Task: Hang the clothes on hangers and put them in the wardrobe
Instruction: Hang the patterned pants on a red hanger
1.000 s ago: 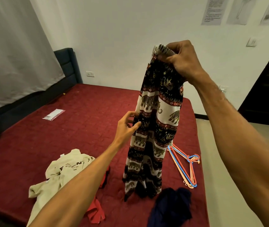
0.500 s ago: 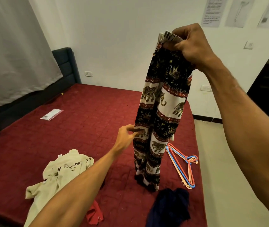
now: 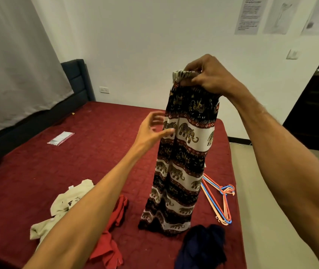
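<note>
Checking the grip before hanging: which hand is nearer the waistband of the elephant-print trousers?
Right. The right hand grips the waistband itself; the left hand is lower, open at the left edge of the elephant-print trousers.

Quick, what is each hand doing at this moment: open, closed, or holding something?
Left hand: open, fingers spread at the side of the pants.
Right hand: grips the pants by their top edge.

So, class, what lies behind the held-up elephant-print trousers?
A bunch of plastic hangers lies on the red bed behind the trousers, which the right hand holds up. The hangers' far ends are covered by the cloth, so their count cannot be told.
</note>
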